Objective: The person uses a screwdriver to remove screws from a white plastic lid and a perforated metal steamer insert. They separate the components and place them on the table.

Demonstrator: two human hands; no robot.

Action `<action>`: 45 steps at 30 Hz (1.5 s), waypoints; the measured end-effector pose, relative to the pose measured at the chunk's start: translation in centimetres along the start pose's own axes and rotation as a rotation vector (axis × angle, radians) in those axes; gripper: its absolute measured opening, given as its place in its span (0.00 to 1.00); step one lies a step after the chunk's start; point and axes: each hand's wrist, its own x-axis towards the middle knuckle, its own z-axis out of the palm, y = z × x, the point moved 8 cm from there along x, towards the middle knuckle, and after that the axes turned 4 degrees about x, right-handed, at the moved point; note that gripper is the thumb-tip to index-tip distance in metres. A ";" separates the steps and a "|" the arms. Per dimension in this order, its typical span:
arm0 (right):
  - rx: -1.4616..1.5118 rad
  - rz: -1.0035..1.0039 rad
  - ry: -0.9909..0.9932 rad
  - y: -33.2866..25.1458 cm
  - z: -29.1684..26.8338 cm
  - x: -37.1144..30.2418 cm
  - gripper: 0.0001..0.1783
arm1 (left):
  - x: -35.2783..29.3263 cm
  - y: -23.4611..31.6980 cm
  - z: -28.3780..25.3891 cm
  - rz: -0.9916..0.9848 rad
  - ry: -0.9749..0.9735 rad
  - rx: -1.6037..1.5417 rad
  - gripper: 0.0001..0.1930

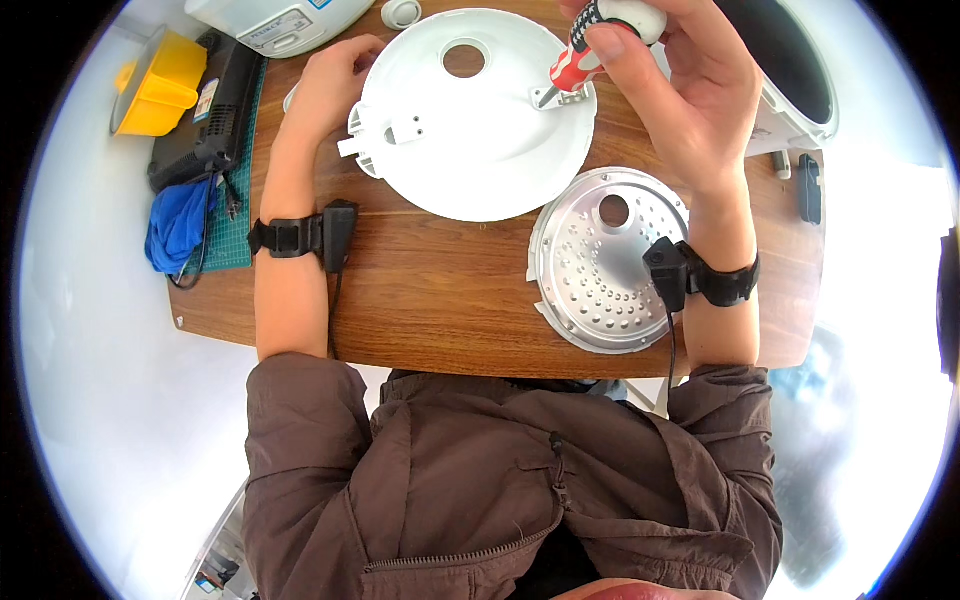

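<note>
A round white plastic lid [470, 170] lies on the table with its inner side up and a hole near its far edge. My right hand [695, 105] is closed round the handle of a screwdriver [574, 66], red and white with a black patterned band. Its tip meets a small white mount beside a metal latch piece [572, 98] at the lid's right edge. At the lid's left rim, my left hand [335, 82] has its fingers curled against the edge; the fingertips are partly hidden. Nearer me, a round metal inner plate [585, 270], dimpled and with one hole, lies under my right wrist.
A white appliance body [285, 25] stands far left, near a small white cap [401, 13]. A yellow container [165, 85] sits on a black case [200, 130] by a blue cloth [178, 228] and a green mat [235, 225]. Right is a dark-lined pot housing [785, 60].
</note>
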 end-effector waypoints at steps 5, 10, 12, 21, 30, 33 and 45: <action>0.357 0.231 0.132 2.1 0.3 -1.4 0.15 | 0.6 0.7 -0.8 -0.141 -0.043 -0.501 0.16; 0.363 0.125 0.228 2.2 0.9 -1.3 0.15 | -0.5 5.0 -0.3 -0.137 -0.247 -0.890 0.20; 0.190 0.070 0.226 1.9 0.9 -1.1 0.17 | -0.9 6.7 0.1 -0.101 -0.229 -0.646 0.21; 0.239 0.152 0.324 2.6 -0.6 -1.8 0.21 | -0.9 8.7 -0.5 0.002 0.021 -0.323 0.24; 0.347 0.057 0.088 2.0 0.8 -0.2 0.21 | -0.5 9.3 -0.6 0.018 0.012 -0.350 0.24; -0.201 -0.034 0.096 0.6 -0.3 -0.5 0.21 | -0.9 9.6 -0.8 0.031 0.036 -0.357 0.24; -0.797 0.077 -0.075 -2.5 0.4 0.6 0.16 | -0.8 9.5 -0.7 0.020 0.025 -0.266 0.24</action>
